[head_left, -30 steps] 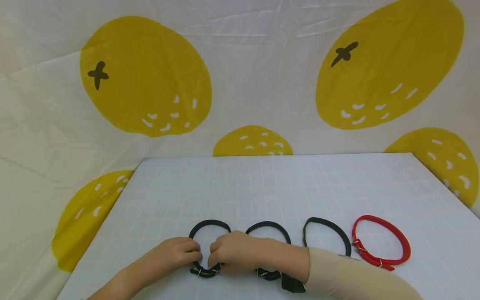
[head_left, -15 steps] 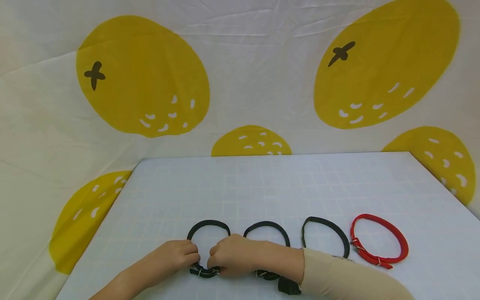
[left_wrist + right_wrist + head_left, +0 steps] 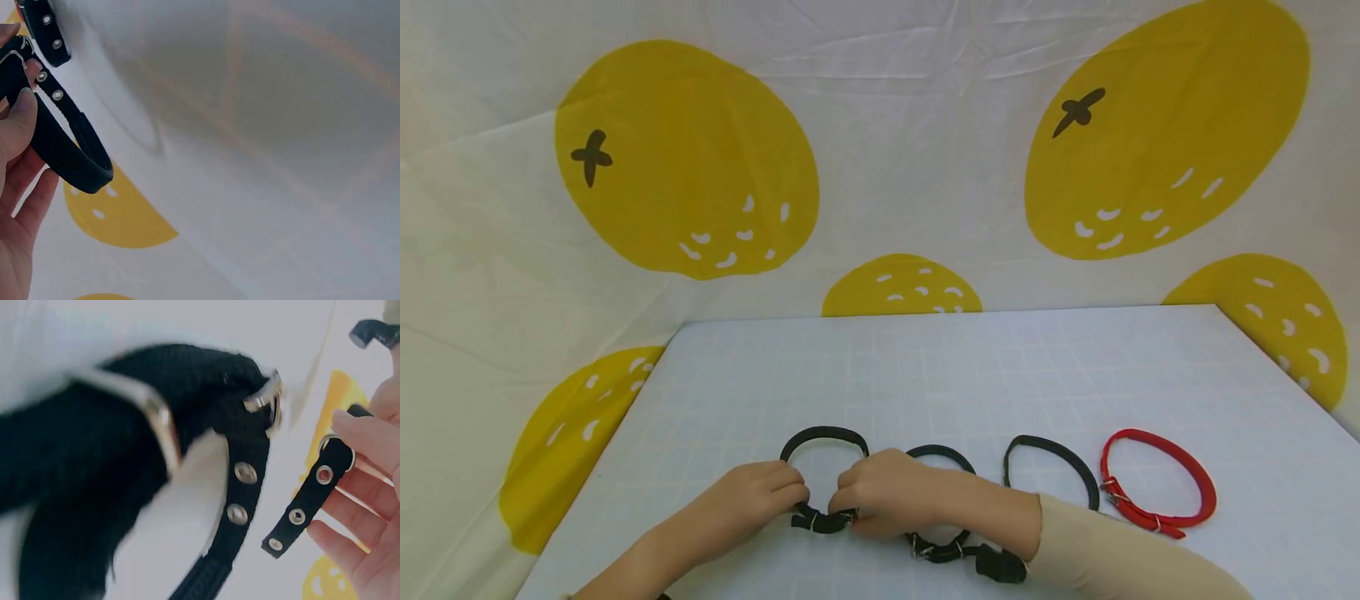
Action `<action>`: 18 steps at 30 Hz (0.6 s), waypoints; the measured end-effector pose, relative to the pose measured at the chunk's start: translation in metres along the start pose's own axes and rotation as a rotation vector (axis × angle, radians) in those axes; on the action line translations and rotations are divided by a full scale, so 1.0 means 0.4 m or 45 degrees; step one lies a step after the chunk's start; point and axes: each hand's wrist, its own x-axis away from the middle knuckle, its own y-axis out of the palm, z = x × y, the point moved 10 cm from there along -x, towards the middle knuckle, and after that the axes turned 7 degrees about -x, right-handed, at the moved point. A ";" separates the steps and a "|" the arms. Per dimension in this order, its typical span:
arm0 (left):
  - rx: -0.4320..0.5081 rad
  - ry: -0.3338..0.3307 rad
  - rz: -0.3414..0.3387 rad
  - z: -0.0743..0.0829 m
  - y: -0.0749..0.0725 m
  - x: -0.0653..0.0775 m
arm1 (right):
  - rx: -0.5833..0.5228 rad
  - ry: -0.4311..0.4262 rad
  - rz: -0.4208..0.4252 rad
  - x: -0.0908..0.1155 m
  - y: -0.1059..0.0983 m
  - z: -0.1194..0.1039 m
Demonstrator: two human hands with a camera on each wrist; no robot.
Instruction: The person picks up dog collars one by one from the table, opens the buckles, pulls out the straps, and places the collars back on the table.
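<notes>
Both hands hold the leftmost black collar, a buckled strap loop with metal eyelets. My left hand grips its left side; in the left wrist view the fingers pinch the band near the buckle. On the collar's right side, my right hand grips close to the buckle. In the right wrist view, its fingers hold the eyelet strap by a metal ring. A second black collar lies under the right forearm, partly hidden, its buckle side large and blurred in the right wrist view.
To the right lie a third dark collar, partly covered by the beige sleeve, and a red collar with metal buckles. A black tab shows below the forearm. The white table meets a fruit-printed cloth behind.
Both hands have moved slightly up and right in the head view, bringing the held collar along. The second collar and the black tab have shifted a little right.
</notes>
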 end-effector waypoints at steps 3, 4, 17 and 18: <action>0.073 -0.076 0.039 -0.020 -0.010 -0.014 | -0.037 0.017 0.046 0.020 -0.028 0.014; 0.096 -0.107 0.045 -0.028 -0.013 -0.019 | -0.050 0.020 0.064 0.026 -0.039 0.017; 0.419 -0.436 0.092 -0.073 -0.052 -0.087 | -0.156 -0.028 0.424 0.102 -0.197 0.026; 0.443 -0.455 0.102 -0.074 -0.055 -0.091 | -0.176 -0.031 0.442 0.107 -0.208 0.026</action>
